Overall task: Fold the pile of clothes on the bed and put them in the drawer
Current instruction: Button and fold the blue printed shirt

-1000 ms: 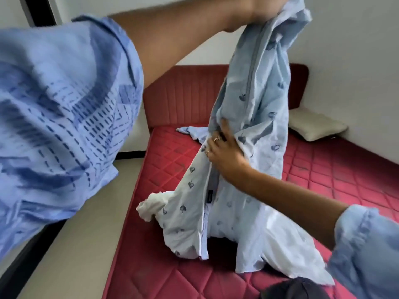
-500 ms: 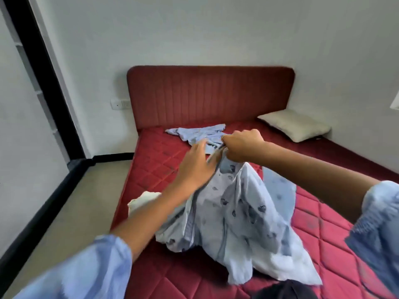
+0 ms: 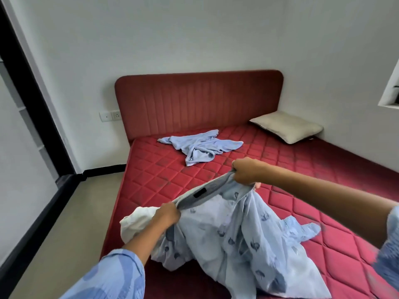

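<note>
Shirt (image 3: pixel 233 240), pale blue with a dark leaf print, stretched by its collar over the red quilted bed (image 3: pixel 323 190); left hand (image 3: pixel 166 214) clamped on one collar end at about 7 o'clock, right hand (image 3: pixel 245 172) clamped on the other toward 1 o'clock, hands well apart; body of the garment slumped in creases on the mattress below, a white cloth (image 3: pixel 133 225) bunched just beside the left wrist near the bed's edge. Second blue garment (image 3: pixel 200 148) lying unfolded near the headboard (image 3: pixel 198 102) at 12 o'clock, well apart from the hands; cream pillow (image 3: pixel 287 129) at 2 o'clock; no drawer in view.

Likely hazards: collar held taut while the rest stays rumpled, so any fold made now probably locks in creases; sleeves not plainly visible, possibly trapped underneath and apt to skew the fold; white cloth close to the edge, liable to slide to the floor (image 3: pixel 71 244) if dragged along with the shirt; a pinched hem apt to slip if shaken hard.
</note>
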Tool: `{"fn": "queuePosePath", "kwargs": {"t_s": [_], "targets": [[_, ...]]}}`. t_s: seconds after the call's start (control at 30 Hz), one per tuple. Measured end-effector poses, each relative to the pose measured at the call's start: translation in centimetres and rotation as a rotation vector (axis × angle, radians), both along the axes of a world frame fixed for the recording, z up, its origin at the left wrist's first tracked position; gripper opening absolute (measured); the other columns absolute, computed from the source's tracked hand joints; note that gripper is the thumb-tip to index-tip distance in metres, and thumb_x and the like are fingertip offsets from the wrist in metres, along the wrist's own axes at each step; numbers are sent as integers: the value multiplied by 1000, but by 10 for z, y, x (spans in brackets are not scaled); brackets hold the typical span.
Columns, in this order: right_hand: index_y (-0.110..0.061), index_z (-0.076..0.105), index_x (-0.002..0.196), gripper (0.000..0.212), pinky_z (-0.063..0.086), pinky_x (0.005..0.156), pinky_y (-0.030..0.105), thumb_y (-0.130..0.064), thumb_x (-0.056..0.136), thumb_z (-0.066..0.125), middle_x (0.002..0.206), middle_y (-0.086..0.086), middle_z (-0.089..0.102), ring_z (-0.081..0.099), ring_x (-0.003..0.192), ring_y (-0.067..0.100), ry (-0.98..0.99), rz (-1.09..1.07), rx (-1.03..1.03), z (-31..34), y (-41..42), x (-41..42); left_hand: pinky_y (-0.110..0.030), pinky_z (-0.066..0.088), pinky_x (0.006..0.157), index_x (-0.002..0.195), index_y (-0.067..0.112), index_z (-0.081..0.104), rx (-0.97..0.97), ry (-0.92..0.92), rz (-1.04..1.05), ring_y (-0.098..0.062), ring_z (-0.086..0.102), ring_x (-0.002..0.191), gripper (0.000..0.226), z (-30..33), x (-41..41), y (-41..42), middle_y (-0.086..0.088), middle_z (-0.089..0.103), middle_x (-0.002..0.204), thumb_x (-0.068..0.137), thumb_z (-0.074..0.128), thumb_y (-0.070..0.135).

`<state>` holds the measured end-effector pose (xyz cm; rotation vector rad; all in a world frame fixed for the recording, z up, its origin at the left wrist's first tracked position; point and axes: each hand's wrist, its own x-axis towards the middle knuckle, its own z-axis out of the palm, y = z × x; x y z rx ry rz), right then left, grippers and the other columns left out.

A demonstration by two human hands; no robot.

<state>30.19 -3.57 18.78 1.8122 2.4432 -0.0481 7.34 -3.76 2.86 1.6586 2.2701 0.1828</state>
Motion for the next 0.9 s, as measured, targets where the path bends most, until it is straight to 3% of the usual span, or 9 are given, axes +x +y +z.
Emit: {"fn": "queuePosePath", "kwargs": {"t_s": [0.17,0.23,0.37,0.47,0.57,0.67,0.7,0.8,0.9], "targets": [[2,58,105,25,45,79,34,-13,91,43,119,26,60,58,106,38,307,-169,85,0,70,38,-39,44,91,126,-7,53,103,-75,-21,-38,54,118,41,85,1,98,-26,55,129,91,45,14],[0,55,100,23,41,77,33,-19,93,45,118,27,59,58,106,40,465,-209,208,26,96,50,-39,44,91,128,-6,52,251,0,-92,-39,54,117,48,150,6,134,-27,54,129,86,43,16],[4,52,115,29,41,85,36,-12,92,46,122,29,57,54,112,42,793,-219,492,97,125,58,-42,42,97,122,-11,53,643,132,-142,-42,52,119,35,292,23,164,-30,53,129,91,40,-2],[6,48,122,32,35,88,35,-7,93,43,125,30,54,49,116,42,886,-198,663,151,125,56,-42,42,99,122,-4,54,899,30,-52,-42,49,122,36,365,25,154,-28,52,129,91,37,-1],[8,46,121,31,30,84,35,-6,94,41,124,30,53,48,115,43,904,-164,832,195,110,54,-37,40,97,132,10,49,1133,-139,16,-36,48,125,39,413,18,129,-20,50,134,99,29,19],[7,45,121,35,31,84,32,-13,93,42,127,26,52,50,113,35,921,-122,906,237,88,50,-42,30,105,145,5,27,1339,60,-69,-36,35,134,50,446,7,85,-21,35,147,96,30,10],[5,47,120,41,37,82,31,-20,88,47,122,23,54,51,106,29,933,-88,908,254,78,48,-44,31,104,143,3,30,1376,139,-107,-37,36,133,50,459,0,70,-22,35,146,93,33,7],[-4,51,113,56,42,47,18,-37,69,65,94,7,55,52,79,17,945,63,729,297,48,48,-50,48,89,108,-3,55,1245,217,-165,-44,54,114,23,494,-14,32,-34,54,121,87,47,1],[-4,58,113,51,46,47,19,-40,80,73,85,3,60,57,68,13,833,190,487,325,14,49,-40,43,73,99,-10,59,1049,384,-248,-45,58,97,17,516,-33,-3,-36,59,104,85,55,0]]}}
